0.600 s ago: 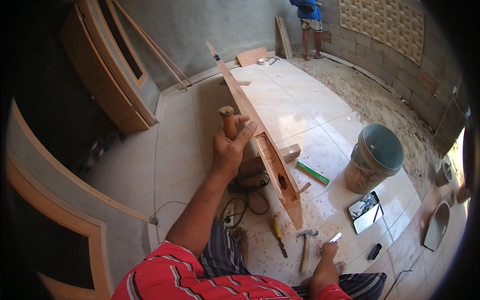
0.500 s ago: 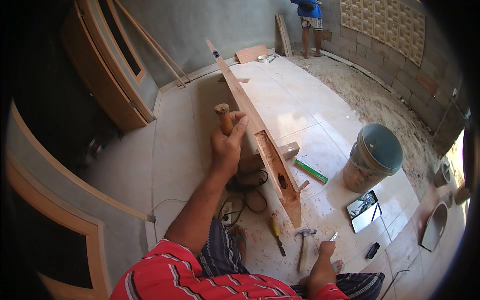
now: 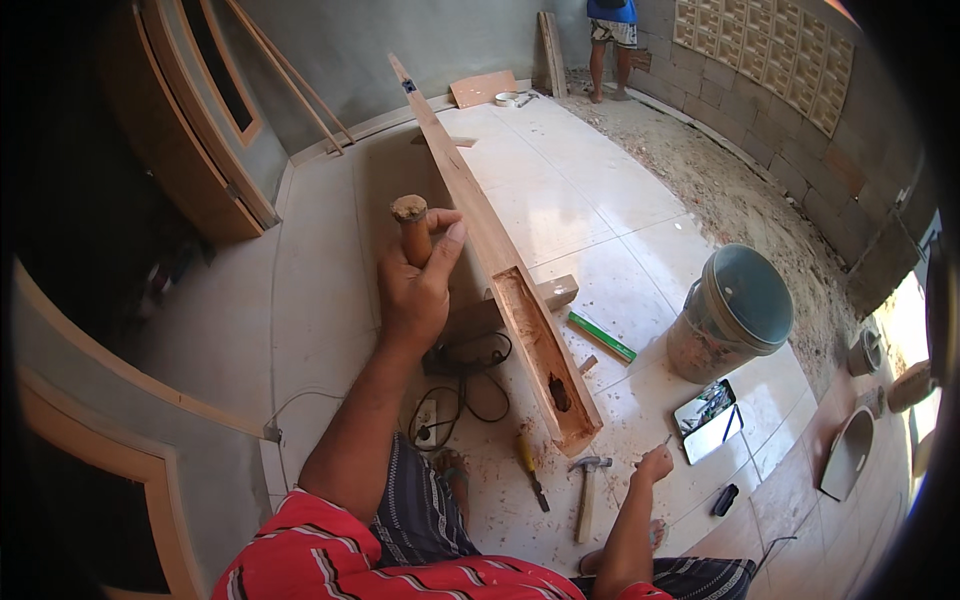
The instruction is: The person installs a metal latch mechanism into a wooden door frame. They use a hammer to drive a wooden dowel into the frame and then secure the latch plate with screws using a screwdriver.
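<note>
Fingers of the left hand point(image 3: 412, 298) curl closed around a wood handle point(image 3: 414, 240), butt up, lower end hidden. Right hand point(image 3: 656, 464) closed too, on a thin thing point(image 3: 668, 439), can't tell what. Beam point(image 3: 466, 195) lies ahead, across a block point(image 3: 558, 291). Risk, I'd guess: a sideways knock rolls or skids it off. Handle's long axis near upright, butt tipped left; beam's runs away, far end left.

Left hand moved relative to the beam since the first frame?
Yes. Judged against the recess in the beam, the left hand has shifted leftward and slightly up in view.
</note>
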`<state>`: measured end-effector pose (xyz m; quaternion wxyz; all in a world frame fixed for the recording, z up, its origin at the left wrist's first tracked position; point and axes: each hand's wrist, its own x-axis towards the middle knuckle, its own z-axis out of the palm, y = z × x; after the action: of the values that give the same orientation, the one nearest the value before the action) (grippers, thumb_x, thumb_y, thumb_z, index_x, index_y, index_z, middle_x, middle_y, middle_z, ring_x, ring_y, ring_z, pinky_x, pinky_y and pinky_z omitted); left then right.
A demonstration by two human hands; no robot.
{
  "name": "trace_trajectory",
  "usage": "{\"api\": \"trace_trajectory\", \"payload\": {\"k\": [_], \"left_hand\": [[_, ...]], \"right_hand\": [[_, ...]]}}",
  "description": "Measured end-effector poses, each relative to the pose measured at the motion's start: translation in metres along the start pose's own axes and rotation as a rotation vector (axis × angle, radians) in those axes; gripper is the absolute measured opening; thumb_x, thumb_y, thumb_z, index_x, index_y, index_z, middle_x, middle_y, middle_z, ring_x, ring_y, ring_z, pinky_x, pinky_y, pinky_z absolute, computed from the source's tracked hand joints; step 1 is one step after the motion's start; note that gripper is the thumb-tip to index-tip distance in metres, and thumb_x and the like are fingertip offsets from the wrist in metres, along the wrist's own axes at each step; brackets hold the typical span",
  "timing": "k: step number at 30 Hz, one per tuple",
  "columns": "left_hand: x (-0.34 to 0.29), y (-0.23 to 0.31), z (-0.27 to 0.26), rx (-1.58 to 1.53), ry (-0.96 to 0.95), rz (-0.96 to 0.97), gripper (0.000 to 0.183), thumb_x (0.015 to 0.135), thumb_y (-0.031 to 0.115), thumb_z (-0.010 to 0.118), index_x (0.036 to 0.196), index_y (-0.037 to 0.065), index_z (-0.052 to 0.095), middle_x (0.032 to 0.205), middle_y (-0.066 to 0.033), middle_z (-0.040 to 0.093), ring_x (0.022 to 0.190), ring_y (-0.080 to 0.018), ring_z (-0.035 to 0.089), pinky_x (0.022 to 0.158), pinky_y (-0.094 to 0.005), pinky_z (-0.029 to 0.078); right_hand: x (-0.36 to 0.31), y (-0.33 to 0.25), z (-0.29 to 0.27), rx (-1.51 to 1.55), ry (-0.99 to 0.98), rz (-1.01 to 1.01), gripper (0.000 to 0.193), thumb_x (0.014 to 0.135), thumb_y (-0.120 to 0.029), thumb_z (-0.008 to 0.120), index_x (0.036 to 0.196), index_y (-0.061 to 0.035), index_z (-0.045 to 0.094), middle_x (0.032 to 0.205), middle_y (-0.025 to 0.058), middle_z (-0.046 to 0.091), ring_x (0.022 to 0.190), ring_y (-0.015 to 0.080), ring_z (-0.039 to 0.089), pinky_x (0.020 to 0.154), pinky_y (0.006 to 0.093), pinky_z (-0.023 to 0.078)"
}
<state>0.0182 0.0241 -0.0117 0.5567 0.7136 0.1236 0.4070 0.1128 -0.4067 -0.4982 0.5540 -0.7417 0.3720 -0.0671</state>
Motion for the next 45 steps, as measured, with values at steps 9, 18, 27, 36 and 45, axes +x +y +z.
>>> {"api": "trace_trajectory", "payload": {"k": [9,18,27,36,45], "left_hand": [[0.003,0.0,-0.005,0.012,-0.021,0.086,0.022,0.102,0.015,0.067,0.116,-0.002,0.068,0.102,-0.0058,0.07,0.098,-0.0126,0.062,0.093,-0.0304,0.049],[-0.001,-0.002,-0.006,-0.022,-0.053,0.1,0.016,0.101,0.014,0.069,0.11,0.001,0.071,0.103,-0.0069,0.07,0.095,-0.0136,0.064,0.089,-0.0317,0.05],[-0.009,-0.004,-0.017,-0.016,-0.081,0.263,0.013,0.099,0.011,0.069,0.108,0.001,0.071,0.102,-0.0094,0.07,0.096,-0.0188,0.066,0.087,-0.0337,0.052],[-0.018,-0.003,-0.025,-0.069,-0.117,0.224,0.016,0.097,0.011,0.07,0.11,0.002,0.071,0.107,-0.0105,0.071,0.102,-0.0218,0.069,0.091,-0.0347,0.053],[-0.021,0.004,-0.026,-0.092,-0.173,0.166,0.017,0.095,0.01,0.069,0.11,0.003,0.073,0.113,-0.0115,0.07,0.11,-0.0229,0.068,0.095,-0.0353,0.053]], "right_hand": [[-0.111,-0.26,-0.04,0.545,-0.345,-0.161,0.036,0.098,-0.016,0.055,0.126,0.0035,0.068,0.085,0.0032,0.059,0.055,0.0096,0.051,0.041,0.0273,0.046],[-0.325,-0.447,-0.153,0.22,-0.754,-1.135,0.033,0.089,0.003,0.062,0.12,0.0083,0.072,0.085,0.0066,0.067,0.064,0.0056,0.054,0.056,0.0222,0.042],[-0.388,-0.46,-0.125,-0.222,-0.728,-1.493,0.027,0.087,-0.008,0.069,0.112,0.0033,0.074,0.083,0.0166,0.07,0.066,0.0283,0.069,0.064,0.0355,0.052],[-0.401,-0.461,-0.113,-0.396,-0.625,-1.538,0.026,0.088,-0.016,0.068,0.109,-0.0018,0.076,0.09,0.0154,0.074,0.074,0.0313,0.073,0.072,0.0391,0.056],[-0.4,-0.459,-0.114,-0.352,-0.64,-1.499,0.027,0.087,-0.017,0.068,0.108,-0.0017,0.076,0.096,0.0163,0.076,0.08,0.0322,0.075,0.076,0.0396,0.057]]}}
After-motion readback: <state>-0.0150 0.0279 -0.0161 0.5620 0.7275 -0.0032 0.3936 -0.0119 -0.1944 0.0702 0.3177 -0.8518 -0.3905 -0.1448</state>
